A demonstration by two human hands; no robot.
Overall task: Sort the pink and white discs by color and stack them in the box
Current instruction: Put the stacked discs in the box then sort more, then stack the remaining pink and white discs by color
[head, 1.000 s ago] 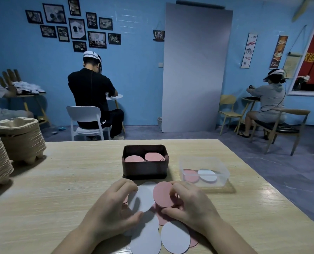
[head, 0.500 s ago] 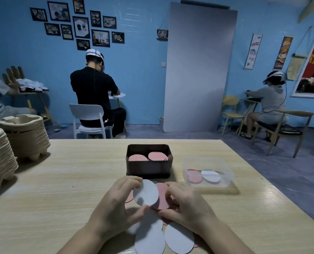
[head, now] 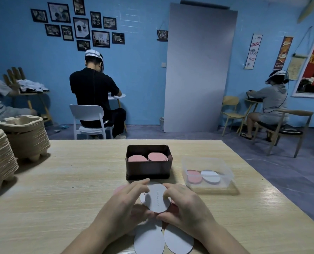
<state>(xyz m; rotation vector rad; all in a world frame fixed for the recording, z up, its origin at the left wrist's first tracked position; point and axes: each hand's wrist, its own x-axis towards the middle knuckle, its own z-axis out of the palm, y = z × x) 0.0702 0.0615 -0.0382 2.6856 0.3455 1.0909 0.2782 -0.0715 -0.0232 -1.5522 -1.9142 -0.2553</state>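
At the near edge of the table (head: 70, 180), left hand (head: 127, 204) and right hand (head: 186, 206) pinch the rim of a raised white disc (head: 157, 198), loose white discs (head: 149, 240) flat beneath, brown box (head: 149, 169) holding pink stacks (head: 155, 156) just behind.

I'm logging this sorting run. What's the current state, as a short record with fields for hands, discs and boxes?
Left hand: holds the white disc by its left edge
Right hand: holds its right edge
Dark box: two pink stacks inside
Clear box: two discs, pink and white
Table: loose white discs below the hands
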